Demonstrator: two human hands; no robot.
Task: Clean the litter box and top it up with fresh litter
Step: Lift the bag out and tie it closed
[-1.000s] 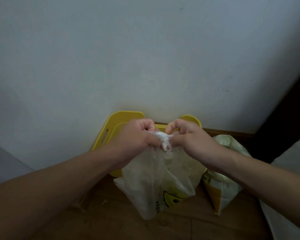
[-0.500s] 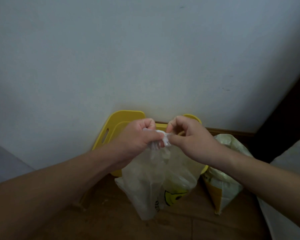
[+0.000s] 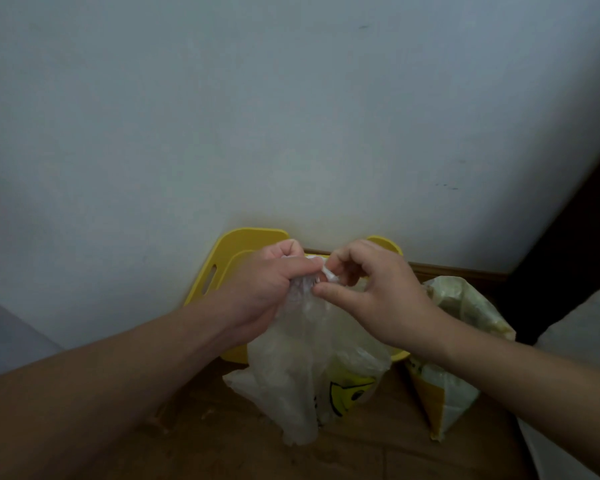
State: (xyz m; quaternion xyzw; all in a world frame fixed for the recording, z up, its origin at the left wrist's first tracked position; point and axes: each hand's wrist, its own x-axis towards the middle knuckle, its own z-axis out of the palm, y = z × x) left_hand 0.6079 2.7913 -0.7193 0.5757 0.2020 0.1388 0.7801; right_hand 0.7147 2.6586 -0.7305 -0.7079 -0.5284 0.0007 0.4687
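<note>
A translucent plastic bag [image 3: 312, 368] with a yellow smiley print hangs in front of me, its neck twisted into a white knot. My left hand [image 3: 267, 289] grips the gathered neck of the bag. My right hand [image 3: 371, 292] pinches the white knotted end between thumb and forefinger. Behind the bag stands the yellow litter box [image 3: 222, 261] against the wall; most of it is hidden by my hands and the bag. An open litter sack [image 3: 465, 341] in white and yellow stands on the floor to the right.
A pale wall [image 3: 291, 116] fills the upper view, with a wooden skirting board [image 3: 458, 271] at its foot. The floor [image 3: 222, 438] is brown wood. A dark door edge [image 3: 575, 244] and a pale surface [image 3: 582, 341] lie at the right.
My right hand has loosened from a fist to a thumb-and-finger pinch on the knot. The bag hangs a little lower and both hands have drifted slightly apart.
</note>
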